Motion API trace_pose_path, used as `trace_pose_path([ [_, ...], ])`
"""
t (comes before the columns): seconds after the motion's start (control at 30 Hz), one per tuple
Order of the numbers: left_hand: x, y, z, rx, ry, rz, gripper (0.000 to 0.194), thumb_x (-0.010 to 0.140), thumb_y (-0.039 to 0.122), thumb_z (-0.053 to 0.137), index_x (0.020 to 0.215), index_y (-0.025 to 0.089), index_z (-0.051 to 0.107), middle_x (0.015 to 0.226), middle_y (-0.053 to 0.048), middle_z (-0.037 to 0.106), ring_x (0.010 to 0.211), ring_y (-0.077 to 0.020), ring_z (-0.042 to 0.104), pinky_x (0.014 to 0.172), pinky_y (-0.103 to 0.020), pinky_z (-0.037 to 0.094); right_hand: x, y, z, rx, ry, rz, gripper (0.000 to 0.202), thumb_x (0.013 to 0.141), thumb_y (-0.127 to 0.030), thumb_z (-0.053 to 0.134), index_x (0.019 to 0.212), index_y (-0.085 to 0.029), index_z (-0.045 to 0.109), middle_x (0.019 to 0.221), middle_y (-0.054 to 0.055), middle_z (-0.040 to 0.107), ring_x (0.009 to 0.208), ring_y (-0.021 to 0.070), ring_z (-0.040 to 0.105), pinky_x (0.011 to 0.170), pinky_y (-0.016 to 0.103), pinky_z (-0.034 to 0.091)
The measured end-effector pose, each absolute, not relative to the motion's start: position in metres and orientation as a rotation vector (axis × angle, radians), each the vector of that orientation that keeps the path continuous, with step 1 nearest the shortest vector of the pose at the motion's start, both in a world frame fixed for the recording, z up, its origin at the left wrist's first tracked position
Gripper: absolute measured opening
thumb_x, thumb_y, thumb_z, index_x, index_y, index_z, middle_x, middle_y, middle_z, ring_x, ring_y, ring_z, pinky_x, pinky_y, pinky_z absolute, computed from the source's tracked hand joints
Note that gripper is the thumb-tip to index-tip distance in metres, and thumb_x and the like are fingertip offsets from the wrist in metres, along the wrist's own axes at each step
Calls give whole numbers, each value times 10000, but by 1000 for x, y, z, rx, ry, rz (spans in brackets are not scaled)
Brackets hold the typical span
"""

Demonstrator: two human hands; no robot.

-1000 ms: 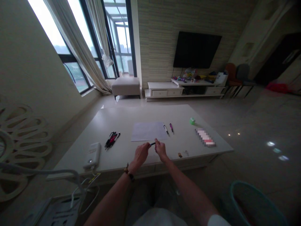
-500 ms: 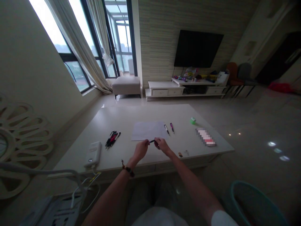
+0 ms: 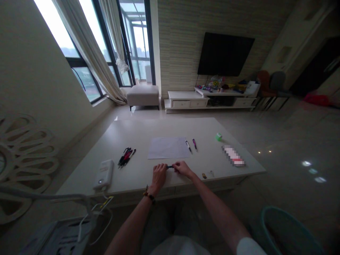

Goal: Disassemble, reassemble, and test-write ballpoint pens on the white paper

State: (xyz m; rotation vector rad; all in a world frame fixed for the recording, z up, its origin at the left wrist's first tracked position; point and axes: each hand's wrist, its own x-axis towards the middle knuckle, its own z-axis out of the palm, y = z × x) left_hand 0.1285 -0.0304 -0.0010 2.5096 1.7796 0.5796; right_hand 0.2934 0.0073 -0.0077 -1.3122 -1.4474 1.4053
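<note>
A slim dark pen point(image 3: 169, 166) lies crosswise between my two hands, low over the near part of the white table point(image 3: 132, 129). My left hand point(image 3: 159, 174), a beaded bracelet at its wrist, is closed on the pen's left end. On the other end, the fingertips of my right hand point(image 3: 182, 168) pinch it. Both ends are hidden by fingers. Just beyond my hands is a sheet of paper point(image 3: 168, 148). At its right edge rest a white-and-black pen point(image 3: 188, 146) and a pink-and-black pen point(image 3: 194, 144).
Several pens point(image 3: 126, 157) lie bunched on the left, near a white power bank point(image 3: 104, 173) with a cable. To the right are a green-and-white cube point(image 3: 219, 137), a blurred-out phone-like item point(image 3: 233, 156) and a small brown piece point(image 3: 204, 175). A teal bin point(image 3: 265, 226) stands at lower right.
Both hands have come down closer to the table's near edge with the pen, clear of the paper's lower edge. The left hand has turned, its knuckles now facing up.
</note>
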Motion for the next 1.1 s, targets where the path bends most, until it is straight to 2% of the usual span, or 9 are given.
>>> trace_pose_path([
  [0.17,129,-29,-2,2525,1789,561,162,894,195,364,942,205,518,911,-46,582,872,-186,484,767,-317,304,297,9,-9,-1314,-1421,1449,391,717,-510,583,675,-122,584,486,-8,586,323,63,417,341,175,295],
  [0.27,129,-30,-2,2529,1804,559,169,890,171,356,947,203,512,918,-48,581,874,-191,484,767,-320,306,298,10,-10,-1278,-1418,1435,357,676,-470,647,743,-124,593,554,-2,621,361,65,462,353,166,312],
  [0.4,128,-30,-2,2534,1800,558,167,888,177,361,943,201,516,914,-53,578,878,-192,484,781,-323,309,296,12,-9,-1312,-1437,1491,417,735,-521,562,645,-115,579,497,15,600,345,70,458,347,172,313],
  [0.6,128,-29,-5,2564,1815,616,160,879,163,374,928,205,521,895,-43,576,862,-184,489,813,-332,307,295,14,-9,-1331,-1487,1494,429,735,-543,554,695,-120,612,547,18,630,343,63,449,352,177,327],
  [0.7,129,-29,-7,2574,1819,650,164,878,150,371,922,207,518,886,-37,575,856,-181,492,815,-332,308,295,15,-10,-1296,-1504,1462,408,681,-533,623,720,-127,617,601,24,650,393,75,496,362,174,339],
  [0.8,128,-29,-7,2575,1827,668,160,877,145,369,911,207,512,871,-32,575,844,-182,491,810,-329,310,295,15,-12,-1303,-1515,1492,471,730,-584,533,681,-123,612,557,32,631,357,76,470,344,184,322],
  [0.93,128,-29,-7,2586,1819,673,139,875,159,384,909,207,509,868,-30,571,839,-183,487,798,-322,315,295,14,-14,-1265,-1474,1475,420,681,-547,619,751,-133,615,621,34,653,392,81,501,364,183,342],
  [1.03,128,-29,-7,2586,1817,680,137,880,174,383,916,209,510,866,-30,570,838,-180,487,803,-322,314,295,14,-14,-1297,-1472,1507,436,711,-563,575,714,-128,610,569,29,633,362,80,479,358,192,336],
  [1.1,128,-29,-7,2581,1825,674,135,879,176,384,912,207,511,867,-31,570,838,-181,486,804,-323,314,294,13,-12,-1270,-1476,1475,400,676,-525,631,746,-132,614,577,14,632,382,77,490,370,185,342],
])
